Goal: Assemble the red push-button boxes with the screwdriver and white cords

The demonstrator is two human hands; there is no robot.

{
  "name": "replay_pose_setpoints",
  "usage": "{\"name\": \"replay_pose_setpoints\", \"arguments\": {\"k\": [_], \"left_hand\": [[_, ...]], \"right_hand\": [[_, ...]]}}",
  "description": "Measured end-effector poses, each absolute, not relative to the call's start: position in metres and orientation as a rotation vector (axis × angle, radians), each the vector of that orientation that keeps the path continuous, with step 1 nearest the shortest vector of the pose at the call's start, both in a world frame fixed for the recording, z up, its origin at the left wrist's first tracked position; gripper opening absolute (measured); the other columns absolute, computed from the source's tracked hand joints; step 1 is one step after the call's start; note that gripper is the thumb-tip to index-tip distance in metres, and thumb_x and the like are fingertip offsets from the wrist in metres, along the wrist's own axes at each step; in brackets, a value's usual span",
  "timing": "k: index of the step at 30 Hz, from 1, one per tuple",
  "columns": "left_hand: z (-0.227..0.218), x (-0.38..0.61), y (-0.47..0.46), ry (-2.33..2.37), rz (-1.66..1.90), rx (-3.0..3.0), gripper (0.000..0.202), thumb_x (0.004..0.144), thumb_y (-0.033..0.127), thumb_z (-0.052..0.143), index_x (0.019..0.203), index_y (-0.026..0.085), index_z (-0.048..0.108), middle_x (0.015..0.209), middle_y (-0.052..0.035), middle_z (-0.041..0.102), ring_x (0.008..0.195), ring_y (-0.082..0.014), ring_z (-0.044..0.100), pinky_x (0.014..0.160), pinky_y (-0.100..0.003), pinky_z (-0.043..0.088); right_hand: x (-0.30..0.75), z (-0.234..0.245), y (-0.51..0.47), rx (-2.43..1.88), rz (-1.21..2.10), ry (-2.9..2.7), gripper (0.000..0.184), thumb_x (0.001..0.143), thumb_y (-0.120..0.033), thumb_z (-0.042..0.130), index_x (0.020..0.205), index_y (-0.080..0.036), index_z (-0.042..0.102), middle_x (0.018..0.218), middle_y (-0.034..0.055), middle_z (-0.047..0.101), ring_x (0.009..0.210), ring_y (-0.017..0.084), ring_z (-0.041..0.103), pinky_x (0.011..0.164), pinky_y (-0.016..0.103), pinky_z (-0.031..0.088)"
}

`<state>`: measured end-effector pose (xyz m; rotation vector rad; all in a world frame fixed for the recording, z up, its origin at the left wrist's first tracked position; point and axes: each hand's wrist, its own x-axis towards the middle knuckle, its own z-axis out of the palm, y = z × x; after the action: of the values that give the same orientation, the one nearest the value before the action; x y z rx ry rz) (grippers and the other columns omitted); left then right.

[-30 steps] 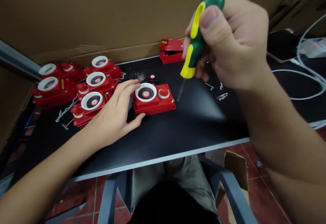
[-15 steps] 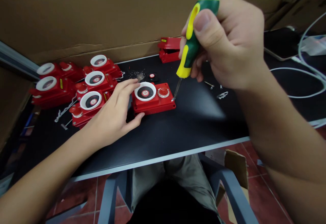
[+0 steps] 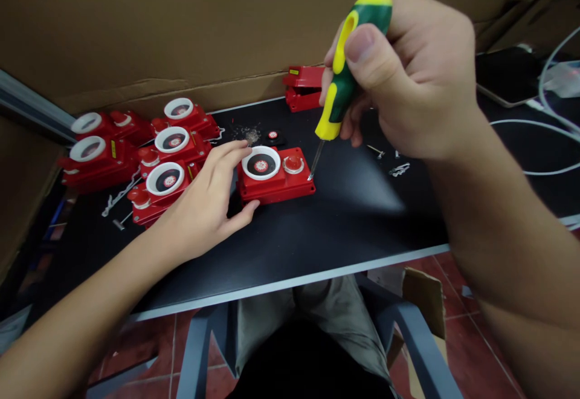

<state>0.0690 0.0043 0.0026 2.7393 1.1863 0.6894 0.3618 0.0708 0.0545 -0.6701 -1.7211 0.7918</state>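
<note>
Head view. I read the right hand (image 3: pixel 408 78) as clenched around a screwdriver (image 3: pixel 342 94), thumb laid flat along its fat, contoured handle of smooth green and yellow, probably plastic or rubber. The slim metal shaft slants down and leftward; its bright tip meets the right end of a red unit (image 3: pixel 276 191). Whether it sits in a screw slot I cannot tell.

Location of unit: middle of the desk (image 3: pixel 317 230), in front of me. Body boxy, glossy, with a stepped top. On it I note a round white ring (image 3: pixel 245 165) with a flared lip about a dark centre, and beside that a small translucent red dome (image 3: pixel 293 162). The left hand (image 3: pixel 206 205) is unclenched, fingers spread and gently curved about the unit's left end, thumb near the lower front edge; I cannot tell how firmly it presses.

To the left I count several similar red units (image 3: pixel 97 166), crowded together. Behind: a red box (image 3: pixel 304 77) with its lid raised, a scatter of fine pale debris (image 3: pixel 251 135), and a flat black piece (image 3: pixel 273 136) bearing a round label. Right: twisted metallic bits (image 3: pixel 399 170) on the matte black surface. Backdrop: creased brown cardboard (image 3: pixel 203 24).
</note>
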Motion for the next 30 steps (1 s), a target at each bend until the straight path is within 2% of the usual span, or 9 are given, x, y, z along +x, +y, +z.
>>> {"name": "replay_pose_setpoints", "arguments": {"k": [3,5,8,10,12,17,22,25,30], "left_hand": [[0.003,0.069,0.004,1.203,0.670,2.719,0.067,0.108,0.028,0.069,0.166,0.015,0.040,0.169,-0.0258,0.051,0.161,-0.0416,0.054,0.131,-0.064,0.055],[0.004,0.069,0.004,1.214,0.654,2.709,0.065,0.108,0.029,0.068,0.165,0.014,0.041,0.169,-0.0261,0.050,0.162,-0.0418,0.053,0.130,-0.064,0.056],[0.006,0.070,0.003,1.227,0.647,2.705,0.062,0.110,0.030,0.065,0.164,0.012,0.041,0.169,-0.0247,0.050,0.163,-0.0401,0.053,0.133,-0.062,0.055],[0.006,0.070,0.002,1.256,0.628,2.684,0.059,0.112,0.029,0.061,0.165,0.011,0.040,0.170,-0.0228,0.051,0.163,-0.0377,0.053,0.134,-0.059,0.054],[0.006,0.070,0.002,1.265,0.631,2.676,0.059,0.113,0.031,0.060,0.165,0.011,0.040,0.169,-0.0217,0.053,0.161,-0.0364,0.055,0.134,-0.058,0.055],[0.005,0.068,0.002,1.317,0.594,2.645,0.066,0.108,0.034,0.068,0.165,0.014,0.041,0.163,-0.0226,0.061,0.153,-0.0400,0.064,0.127,-0.063,0.059],[0.006,0.068,0.001,1.313,0.578,2.629,0.069,0.107,0.034,0.068,0.167,0.015,0.039,0.164,-0.0227,0.061,0.152,-0.0408,0.065,0.127,-0.061,0.058],[0.006,0.068,0.002,1.316,0.570,2.620,0.071,0.106,0.034,0.068,0.168,0.016,0.037,0.164,-0.0222,0.061,0.152,-0.0413,0.064,0.127,-0.062,0.057],[0.006,0.069,0.002,1.298,0.599,2.645,0.068,0.107,0.034,0.067,0.166,0.013,0.039,0.162,-0.0235,0.062,0.152,-0.0407,0.064,0.127,-0.061,0.057]], "right_hand": [[0.364,0.058,0.068,-0.692,0.732,-1.735,0.046,0.101,-0.069,0.079,0.093,-0.026,0.065,0.077,-0.0011,0.069,0.051,0.014,0.062,0.037,0.031,0.042],[0.368,0.060,0.068,-0.708,0.682,-1.754,0.034,0.104,-0.059,0.076,0.094,-0.028,0.069,0.081,0.0014,0.074,0.053,0.015,0.060,0.040,0.031,0.044],[0.378,0.064,0.070,-0.669,0.695,-1.800,0.013,0.096,-0.043,0.078,0.102,-0.032,0.080,0.093,0.0028,0.081,0.055,0.015,0.055,0.045,0.033,0.045],[0.385,0.066,0.071,-0.621,0.776,-1.840,0.024,0.088,-0.042,0.081,0.110,-0.033,0.084,0.098,0.0027,0.083,0.056,0.014,0.053,0.045,0.033,0.045],[0.388,0.070,0.071,-0.613,0.859,-1.880,0.032,0.083,-0.044,0.083,0.114,-0.034,0.086,0.101,0.0027,0.084,0.062,0.016,0.060,0.048,0.032,0.050],[0.386,0.076,0.063,-0.614,0.936,-1.913,0.026,0.084,-0.048,0.090,0.109,-0.038,0.088,0.105,0.0021,0.087,0.090,0.025,0.082,0.053,0.031,0.062],[0.386,0.077,0.059,-0.534,0.961,-1.991,0.029,0.092,-0.032,0.085,0.121,-0.031,0.089,0.111,-0.0027,0.088,0.094,0.016,0.083,0.066,0.021,0.067],[0.389,0.075,0.060,-0.537,0.928,-2.015,0.029,0.096,-0.031,0.082,0.125,-0.030,0.087,0.117,-0.0038,0.087,0.099,0.014,0.082,0.068,0.018,0.068],[0.389,0.069,0.069,-0.513,0.937,-1.985,0.036,0.087,-0.024,0.092,0.121,-0.035,0.090,0.110,-0.0079,0.087,0.097,0.011,0.082,0.074,0.014,0.067]]}}
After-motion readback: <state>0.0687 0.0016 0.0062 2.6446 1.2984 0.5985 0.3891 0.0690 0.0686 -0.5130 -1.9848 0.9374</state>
